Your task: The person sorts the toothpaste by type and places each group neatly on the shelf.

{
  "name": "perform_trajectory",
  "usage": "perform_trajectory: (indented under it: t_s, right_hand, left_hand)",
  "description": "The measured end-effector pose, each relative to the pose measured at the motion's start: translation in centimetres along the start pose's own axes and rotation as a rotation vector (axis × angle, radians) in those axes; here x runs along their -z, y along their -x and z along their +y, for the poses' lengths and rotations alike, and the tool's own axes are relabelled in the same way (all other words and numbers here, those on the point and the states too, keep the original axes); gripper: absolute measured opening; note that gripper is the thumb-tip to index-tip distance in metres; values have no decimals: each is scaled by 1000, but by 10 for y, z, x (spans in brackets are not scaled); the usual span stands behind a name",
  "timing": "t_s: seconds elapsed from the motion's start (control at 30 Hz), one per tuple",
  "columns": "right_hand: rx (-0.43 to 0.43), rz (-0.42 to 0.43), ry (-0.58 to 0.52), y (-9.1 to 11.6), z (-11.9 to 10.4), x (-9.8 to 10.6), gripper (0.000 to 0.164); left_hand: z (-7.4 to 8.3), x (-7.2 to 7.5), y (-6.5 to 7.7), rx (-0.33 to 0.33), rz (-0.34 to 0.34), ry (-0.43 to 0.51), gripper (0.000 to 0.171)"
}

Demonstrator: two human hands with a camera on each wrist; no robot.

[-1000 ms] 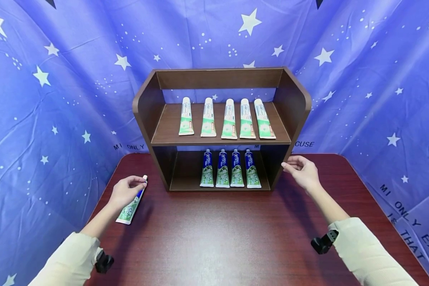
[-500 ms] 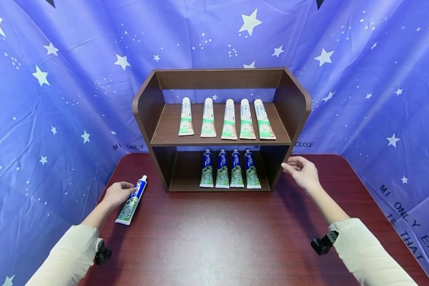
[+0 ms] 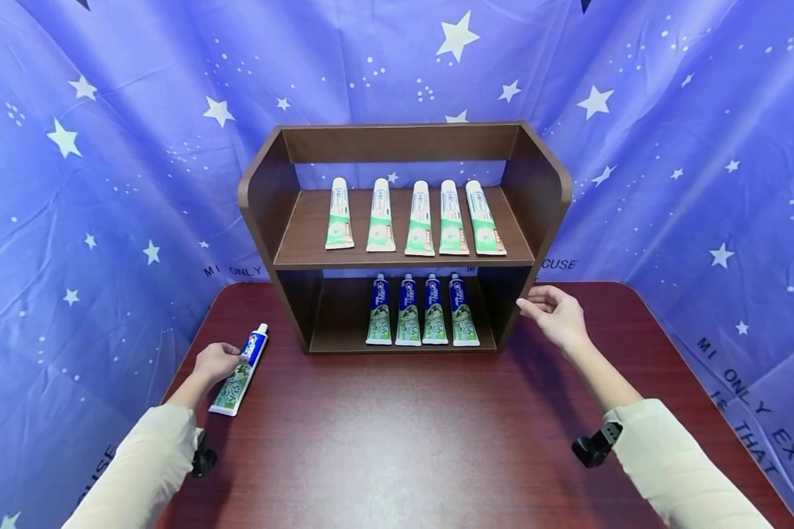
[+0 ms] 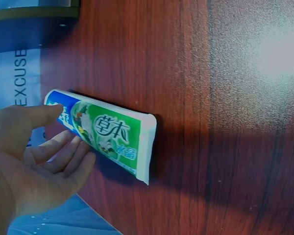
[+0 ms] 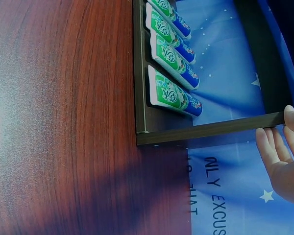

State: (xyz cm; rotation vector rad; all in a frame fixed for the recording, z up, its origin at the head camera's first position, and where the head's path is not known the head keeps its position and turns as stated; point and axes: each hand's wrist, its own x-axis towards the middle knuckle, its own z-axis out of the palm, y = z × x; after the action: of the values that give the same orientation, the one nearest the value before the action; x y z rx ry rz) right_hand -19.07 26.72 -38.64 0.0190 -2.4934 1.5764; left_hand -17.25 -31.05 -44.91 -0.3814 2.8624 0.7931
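On the table's left side lies a toothpaste tube (image 3: 240, 375), blue toward the cap and green toward the flat end. My left hand (image 3: 217, 362) holds it from its left edge; in the left wrist view the thumb lies over the blue part and the fingers (image 4: 81, 156) sit along the other edge. A dark brown two-tier shelf (image 3: 403, 257) stands at the back. With thumb and fingertips, my right hand (image 3: 559, 319) grips the front edge of its right side panel (image 5: 210, 129), thumb on one face and fingers on the other.
Several white-and-green tubes (image 3: 420, 220) lie in a row on the upper tier. Blue-and-green tubes (image 3: 407, 312) fill the middle and right of the lower tier. A blue star-patterned curtain (image 3: 384, 66) hangs behind the reddish-brown table (image 3: 397, 433).
My left hand has moved from the tube's cap end down its left edge toward the middle, uncovering the blue part. The tube and my right hand stay in place; the head view shifts slightly.
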Motion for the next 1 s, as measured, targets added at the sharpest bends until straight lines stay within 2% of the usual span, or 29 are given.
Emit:
perform_trajectory:
  t_s: [0.37, 0.7, 1.0]
  right_hand:
    - [7, -8, -34, -1, 1, -2, 39]
    - [11, 1, -19, -1, 0, -1, 38]
    - [12, 1, -17, -2, 0, -1, 39]
  left_hand:
    - [-5, -4, -1, 41, 7, 8, 37]
    - [3, -9, 2, 76, 31, 0, 35]
    - [13, -13, 0, 68, 29, -46, 33]
